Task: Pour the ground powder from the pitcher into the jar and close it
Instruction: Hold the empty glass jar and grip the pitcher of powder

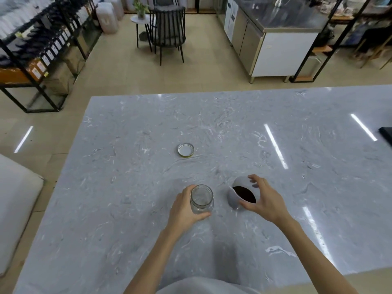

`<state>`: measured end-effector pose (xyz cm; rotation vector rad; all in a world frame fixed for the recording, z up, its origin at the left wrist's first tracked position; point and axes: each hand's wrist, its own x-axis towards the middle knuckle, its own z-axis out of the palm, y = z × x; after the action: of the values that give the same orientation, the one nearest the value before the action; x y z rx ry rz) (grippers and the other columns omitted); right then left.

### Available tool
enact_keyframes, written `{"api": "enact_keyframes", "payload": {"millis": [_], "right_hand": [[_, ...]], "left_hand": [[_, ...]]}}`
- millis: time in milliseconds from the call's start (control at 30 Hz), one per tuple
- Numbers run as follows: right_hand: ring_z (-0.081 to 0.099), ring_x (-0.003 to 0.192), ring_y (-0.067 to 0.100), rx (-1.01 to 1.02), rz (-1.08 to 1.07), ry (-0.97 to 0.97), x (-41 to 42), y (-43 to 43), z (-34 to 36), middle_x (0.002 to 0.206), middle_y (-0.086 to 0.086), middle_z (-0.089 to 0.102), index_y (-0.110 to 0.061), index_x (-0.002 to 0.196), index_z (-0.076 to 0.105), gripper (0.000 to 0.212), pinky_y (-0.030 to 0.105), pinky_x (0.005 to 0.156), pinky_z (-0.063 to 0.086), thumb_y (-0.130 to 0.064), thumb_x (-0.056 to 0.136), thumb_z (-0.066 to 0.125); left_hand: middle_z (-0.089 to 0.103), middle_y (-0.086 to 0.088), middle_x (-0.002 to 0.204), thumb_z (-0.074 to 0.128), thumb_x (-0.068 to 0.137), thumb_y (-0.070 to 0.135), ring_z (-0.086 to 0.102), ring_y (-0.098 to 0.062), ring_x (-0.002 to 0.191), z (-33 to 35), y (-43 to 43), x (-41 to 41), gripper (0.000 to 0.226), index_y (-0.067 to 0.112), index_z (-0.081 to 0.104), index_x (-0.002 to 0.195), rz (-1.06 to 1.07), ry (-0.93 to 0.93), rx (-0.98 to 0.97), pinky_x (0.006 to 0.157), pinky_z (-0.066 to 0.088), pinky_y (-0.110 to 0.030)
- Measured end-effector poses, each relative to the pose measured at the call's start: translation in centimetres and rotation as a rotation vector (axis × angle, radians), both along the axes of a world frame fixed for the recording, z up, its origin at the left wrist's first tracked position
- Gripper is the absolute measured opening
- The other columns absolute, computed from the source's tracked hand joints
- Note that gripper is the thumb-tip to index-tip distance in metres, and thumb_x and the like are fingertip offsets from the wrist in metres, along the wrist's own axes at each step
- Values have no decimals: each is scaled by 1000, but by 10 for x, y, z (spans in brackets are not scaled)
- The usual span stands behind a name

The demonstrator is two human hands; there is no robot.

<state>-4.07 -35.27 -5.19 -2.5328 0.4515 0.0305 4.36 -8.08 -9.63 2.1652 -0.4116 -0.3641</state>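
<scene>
Left side first: the left hand point(184, 211) is wrapped around the glass jar point(201, 198), thumb curling under its near side and fingers behind its far side, a firm hold. The jar stands upright on the grey marble table point(127, 187), mouth uncovered, and it looks empty. Further back, well apart from both hands, the lid point(186, 150) lies on the table with its white inside facing up. Moving right, the white pitcher point(241, 195) sits just beside the jar, not touching it, dark ground powder point(244, 194) showing inside. The right hand point(265, 200) is spread wide around the pitcher's right side, thumb at the near rim, fingers arched over the far rim. Whether it truly grips the pitcher or only brushes it, that I cannot tell.
</scene>
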Motion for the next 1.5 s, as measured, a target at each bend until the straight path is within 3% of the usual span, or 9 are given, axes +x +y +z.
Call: {"api": "enact_keyframes", "payload": {"millis": [500, 867, 967, 1067, 1133, 1233, 1333, 1400, 1500], "right_hand": [[64, 111, 16, -243, -13, -37, -5, -16, 17, 136, -11, 56, -36, 135, 37, 86, 38, 87, 51, -73, 65, 71], [52, 123, 6, 71, 117, 88, -12, -6, -3, 139, -13, 45, -36, 144, 29, 98, 31, 98, 46, -68, 64, 76], [39, 138, 14, 86, 169, 102, -12, -8, -8, 152, -11, 33, -37, 150, 21, 113, 39, 112, 36, -74, 59, 76], [-5, 153, 15, 3, 268, 168, -16, -12, -4, 166, -11, -3, -39, 156, -7, 135, 46, 124, 5, -87, 54, 67], [-14, 152, 9, 97, 210, 118, -27, -12, -1, 165, -18, -10, -46, 153, -12, 129, 42, 124, 0, -85, 59, 67], [25, 144, -7, 376, -158, -181, -62, -4, -3, 154, -32, 31, -52, 149, 24, 83, 32, 115, 26, -70, 79, 65], [56, 122, 4, 578, -499, -407, -95, 14, -27, 127, -17, 62, -49, 133, 49, 38, 45, 109, 44, -50, 95, 55], [59, 120, 13, 656, -557, -399, -106, 32, -39, 122, -11, 65, -49, 131, 49, 35, 42, 105, 46, -41, 97, 50], [56, 124, 5, 779, -551, -341, -106, 53, -44, 131, -16, 59, -60, 137, 35, 47, 28, 102, 41, -46, 95, 49]], "left_hand": [[43, 24, 119, 91, 58, 50, 50, -13, 119, -6, -1, -1, 97, 37, 39, 138, -5, -7, 60, 87, 38, -23], [38, 30, 114, 89, 57, 54, 49, -12, 118, -8, -1, -1, 96, 43, 33, 134, -24, -26, 69, 86, 38, -22], [40, 29, 119, 89, 58, 54, 48, -10, 119, -7, -1, -2, 95, 43, 33, 134, -23, -27, 61, 88, 39, -24], [40, 34, 121, 86, 57, 58, 47, -7, 118, -6, -1, -2, 93, 46, 34, 133, -23, -17, 57, 89, 41, -25], [39, 40, 119, 83, 55, 62, 44, -3, 115, -5, 0, -2, 92, 51, 32, 130, -30, -6, 47, 88, 40, -25], [41, 35, 120, 83, 56, 61, 43, -3, 115, -5, 1, -2, 92, 51, 30, 131, -47, 4, 43, 88, 38, -24], [43, 29, 123, 84, 58, 59, 45, -6, 116, -4, 1, -2, 93, 47, 32, 133, -44, 9, 43, 89, 39, -24], [43, 30, 123, 86, 58, 57, 46, -6, 116, -4, 0, -1, 91, 48, 32, 132, -43, 4, 41, 89, 39, -24], [45, 22, 126, 91, 61, 50, 47, -10, 120, -5, 0, 0, 94, 38, 36, 136, -31, 3, 55, 89, 38, -25]]}}
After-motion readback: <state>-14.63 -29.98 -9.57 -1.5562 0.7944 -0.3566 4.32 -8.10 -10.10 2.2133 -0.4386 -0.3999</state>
